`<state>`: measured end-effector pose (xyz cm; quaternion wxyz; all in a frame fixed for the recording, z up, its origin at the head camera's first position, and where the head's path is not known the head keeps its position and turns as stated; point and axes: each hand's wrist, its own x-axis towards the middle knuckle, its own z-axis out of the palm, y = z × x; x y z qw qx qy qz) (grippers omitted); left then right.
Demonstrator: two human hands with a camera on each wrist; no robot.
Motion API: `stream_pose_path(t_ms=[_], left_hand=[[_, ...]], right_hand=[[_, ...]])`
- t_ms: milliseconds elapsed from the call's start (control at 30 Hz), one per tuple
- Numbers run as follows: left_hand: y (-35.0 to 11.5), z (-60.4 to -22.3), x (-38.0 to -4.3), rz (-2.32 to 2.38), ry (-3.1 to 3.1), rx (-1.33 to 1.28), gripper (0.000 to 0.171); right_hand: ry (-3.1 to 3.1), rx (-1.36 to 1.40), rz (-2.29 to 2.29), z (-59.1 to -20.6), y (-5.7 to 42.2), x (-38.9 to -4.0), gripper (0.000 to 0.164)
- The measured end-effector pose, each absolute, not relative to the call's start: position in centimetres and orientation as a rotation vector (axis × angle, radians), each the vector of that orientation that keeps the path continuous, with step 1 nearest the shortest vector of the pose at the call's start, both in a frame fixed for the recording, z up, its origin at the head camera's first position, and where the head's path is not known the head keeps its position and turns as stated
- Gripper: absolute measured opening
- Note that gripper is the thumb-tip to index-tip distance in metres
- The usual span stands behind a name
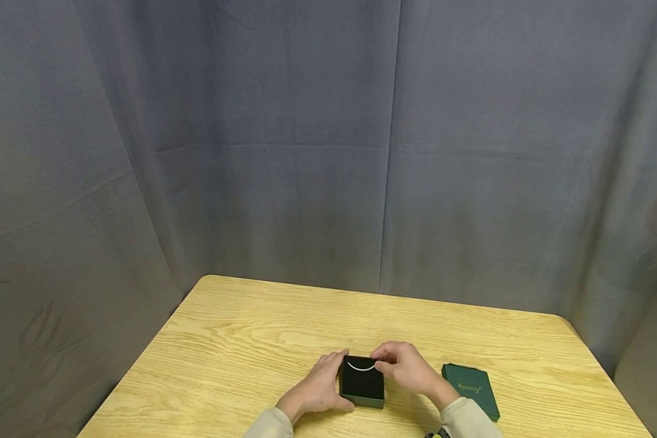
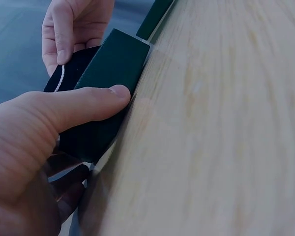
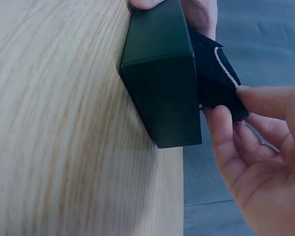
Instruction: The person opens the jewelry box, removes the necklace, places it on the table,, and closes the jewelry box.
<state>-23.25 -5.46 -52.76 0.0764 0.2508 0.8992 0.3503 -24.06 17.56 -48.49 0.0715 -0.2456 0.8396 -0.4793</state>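
A small dark green jewelry box (image 1: 364,402) sits on the table with its lid off. My left hand (image 1: 322,384) grips it from the left, the thumb (image 2: 101,102) lying along its green side. A black foam insert (image 3: 215,78) is tilted up out of the box at its far edge. Across that insert runs a thin silver chain (image 3: 225,67), curved near the raised edge. With thumb and fingers, my right hand (image 1: 407,368) pinches the insert's raised right corner, the thumb tip at the chain's end. The chain's other end is tucked at the insert's opposite corner.
To the right, near my right forearm, the green lid (image 1: 473,389) with gold lettering lies on the light wooden table (image 1: 241,365). Grey curtains (image 1: 306,152) hang behind the table and along its sides.
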Motion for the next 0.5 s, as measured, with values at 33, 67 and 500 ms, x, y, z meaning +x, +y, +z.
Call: stream_pose_path(t_ms=[33, 67, 500], left_hand=[[-5.47, -52.74, -23.22, 1.048, 2.696, 0.755, 0.104], [-5.48, -52.73, -23.21, 1.046, 2.698, 0.759, 0.104], [-5.55, -52.67, -23.08, 1.071, 2.689, 0.778, 0.108]], right_hand=[[2.518, -0.737, -1.448, -48.48, 17.58, -24.05, 0.013], [2.514, -0.736, -1.454, -48.48, 17.59, -24.05, 0.014], [2.472, -0.661, -1.512, -47.84, 17.57, -23.95, 0.017]])
